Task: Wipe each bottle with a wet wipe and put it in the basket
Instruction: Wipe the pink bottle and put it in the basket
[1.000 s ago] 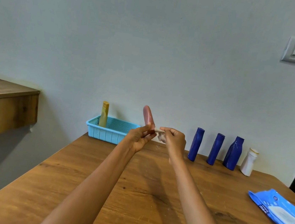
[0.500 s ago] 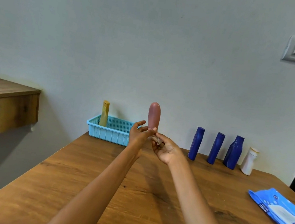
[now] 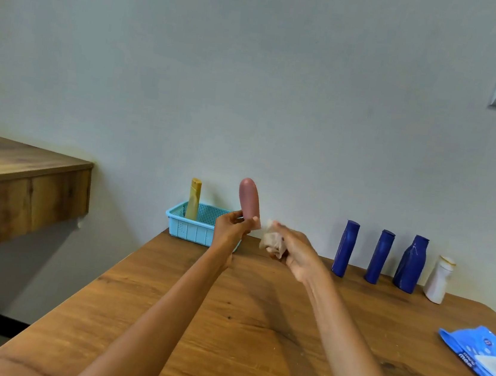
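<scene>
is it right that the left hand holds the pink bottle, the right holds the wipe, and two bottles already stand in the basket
Not quite. The head view shows only one bottle in the basket, the yellow bottle. The rest holds: the left hand grips the pink bottle and the right hand holds the wipe.

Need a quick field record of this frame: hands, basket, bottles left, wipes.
left hand: holds pink bottle upright by its lower end
right hand: grips crumpled wipe, just off the pink bottle
basket: one yellow bottle inside
waiting by wall: three blue bottles, one white bottle
wipe pack: on table, right edge
</scene>
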Tool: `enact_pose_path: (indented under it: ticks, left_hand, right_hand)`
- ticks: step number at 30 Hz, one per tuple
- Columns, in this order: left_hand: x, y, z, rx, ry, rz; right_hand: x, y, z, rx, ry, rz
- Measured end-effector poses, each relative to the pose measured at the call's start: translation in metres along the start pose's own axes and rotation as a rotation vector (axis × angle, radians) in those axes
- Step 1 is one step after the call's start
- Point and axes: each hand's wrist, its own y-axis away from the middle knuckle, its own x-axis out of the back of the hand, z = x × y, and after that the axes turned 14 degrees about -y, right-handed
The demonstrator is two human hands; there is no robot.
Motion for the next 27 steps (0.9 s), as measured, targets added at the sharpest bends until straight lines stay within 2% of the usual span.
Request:
enact_pose_path:
  ticks: [3, 5, 9, 14, 18, 24, 27]
  left_hand:
    - [0.026, -0.002, -0.008, 0.008, -0.151, 0.012]
    - [0.042, 0.000, -0.013, 0.018, -0.214, 0.045]
    - [0.065, 0.007, -0.021, 0.019, -0.274, 0.045]
    - [0.076, 0.014, -0.021, -0.007, -0.300, 0.006]
    - [0.078, 0.016, -0.017, -0.019, -0.305, -0.019]
    - [0.073, 0.010, -0.016, -0.045, -0.315, -0.042]
    - [0.070, 0.001, -0.017, -0.051, -0.296, -0.003]
  right_hand:
    - [-0.009, 0.008, 0.006, -0.011, 0.609, -0.205]
    - [-0.022, 0.013, 0.013, -0.072, 0.863, -0.313]
    - [-0.037, 0.013, 0.033, -0.086, 1.014, -0.301]
    - [-0.035, 0.019, 0.035, -0.012, 1.227, -0.328]
    - [-0.031, 0.015, 0.033, 0.067, 1.183, -0.268]
    - [-0.041, 0.002, 0.025, 0.276, 0.559, -0.007]
    - [-0.062, -0.010, 0.020, 0.302, 0.523, 0.000]
